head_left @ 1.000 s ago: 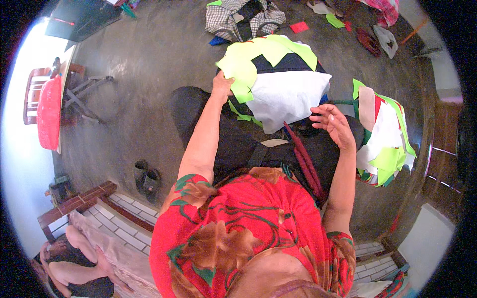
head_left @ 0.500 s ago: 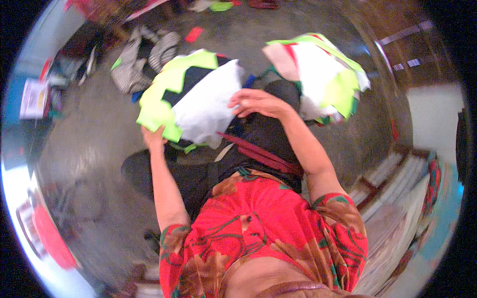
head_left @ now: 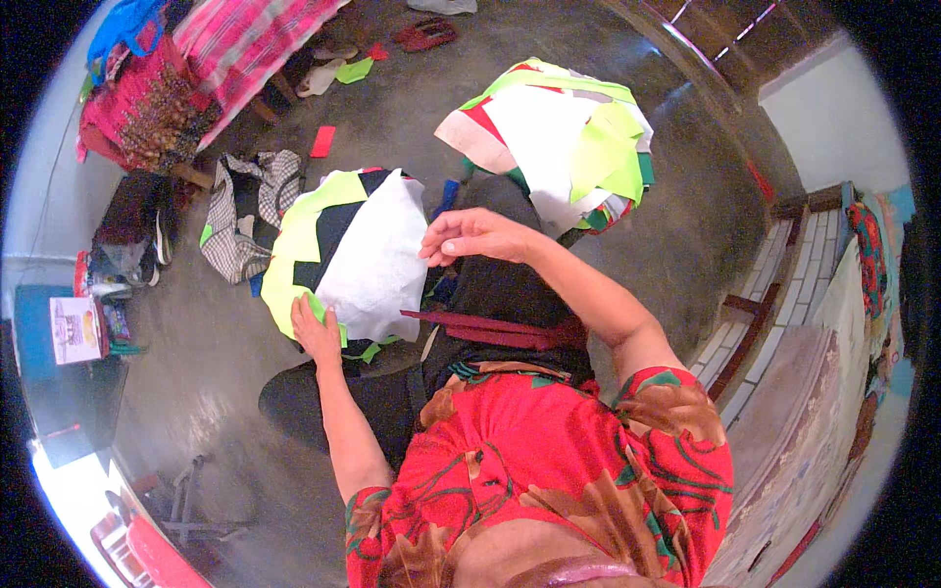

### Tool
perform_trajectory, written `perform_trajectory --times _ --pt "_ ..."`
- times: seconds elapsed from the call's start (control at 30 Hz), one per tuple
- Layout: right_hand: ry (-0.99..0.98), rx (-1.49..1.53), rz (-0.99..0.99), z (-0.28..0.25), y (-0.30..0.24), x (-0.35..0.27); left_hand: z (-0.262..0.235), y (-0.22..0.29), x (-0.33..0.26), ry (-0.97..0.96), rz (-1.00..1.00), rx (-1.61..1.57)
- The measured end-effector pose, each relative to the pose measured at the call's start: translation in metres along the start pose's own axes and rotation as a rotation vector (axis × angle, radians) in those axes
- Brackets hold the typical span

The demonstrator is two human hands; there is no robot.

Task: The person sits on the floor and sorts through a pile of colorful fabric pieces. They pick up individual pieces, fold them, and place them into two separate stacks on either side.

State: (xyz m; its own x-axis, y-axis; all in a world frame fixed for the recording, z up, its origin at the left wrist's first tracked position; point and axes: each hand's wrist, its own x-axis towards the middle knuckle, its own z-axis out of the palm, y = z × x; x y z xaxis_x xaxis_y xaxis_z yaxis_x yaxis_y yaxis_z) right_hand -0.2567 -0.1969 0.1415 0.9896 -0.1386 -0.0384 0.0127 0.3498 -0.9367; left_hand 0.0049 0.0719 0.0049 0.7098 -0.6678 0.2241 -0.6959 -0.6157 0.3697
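1. Left hand (head_left: 316, 328): released. The fingers lie extended and parted on the lime green cloth (head_left: 294, 245), at the near left edge of the bundle.
2. Right hand (head_left: 475, 235): raised, palm turned inward, fingers partly bent. The fingertips are at the right edge of the white cloth (head_left: 377, 245) – contact is unclear. Whether the fingers pinch anything thin cannot be told.
3. Bundle: located in front of the person, left of centre, beyond the lap. The white cloth covers its right side; the lime green cloth runs along its left side, with dark cloth (head_left: 331, 235) between them.
4. Second bundle (head_left: 534, 122): located farther forward and to the right, apart from the first. White, lime green, beige and red pieces overlap on its top.
5. Maroon strips (head_left: 495, 330): lie across the lap, below the right hand.
6. Checked cloth (head_left: 233, 240): lies crumpled on the floor (head_left: 392, 118), just left of the first bundle.
7. Red piece (head_left: 321, 142): lies on the floor beyond the checked cloth.
8. Lime green scrap (head_left: 355, 71): lies farther out – near the red shoes (head_left: 424, 35).
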Motion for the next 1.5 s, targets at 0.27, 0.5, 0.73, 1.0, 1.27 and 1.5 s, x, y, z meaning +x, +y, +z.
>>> perform_trajectory --times 0.27,0.5,0.73,1.0,1.27,1.5 --pt "0.911 -1.010 -0.335 -0.064 -0.065 -0.106 0.005 -0.010 -0.002 -0.044 0.059 0.011" --pt "0.915 -1.471 -0.100 -0.102 -0.052 -0.167 0.003 -0.013 0.000 -0.064 0.111 0.047" --pt "0.822 -1.473 -0.051 -0.117 -0.032 -0.162 0.001 -0.009 -0.001 -0.076 0.128 0.029" --pt "0.792 -1.697 0.085 -0.114 -0.030 -0.161 0.000 -0.006 0.001 -0.082 0.066 0.023" --pt "0.672 -1.472 0.100 -0.123 -0.043 -0.165 0.004 -0.012 -0.002 -0.017 0.062 0.059" --pt "1.199 -0.670 -0.119 -0.117 -0.093 -0.149 0.009 -0.005 -0.001 -0.032 0.018 0.059"
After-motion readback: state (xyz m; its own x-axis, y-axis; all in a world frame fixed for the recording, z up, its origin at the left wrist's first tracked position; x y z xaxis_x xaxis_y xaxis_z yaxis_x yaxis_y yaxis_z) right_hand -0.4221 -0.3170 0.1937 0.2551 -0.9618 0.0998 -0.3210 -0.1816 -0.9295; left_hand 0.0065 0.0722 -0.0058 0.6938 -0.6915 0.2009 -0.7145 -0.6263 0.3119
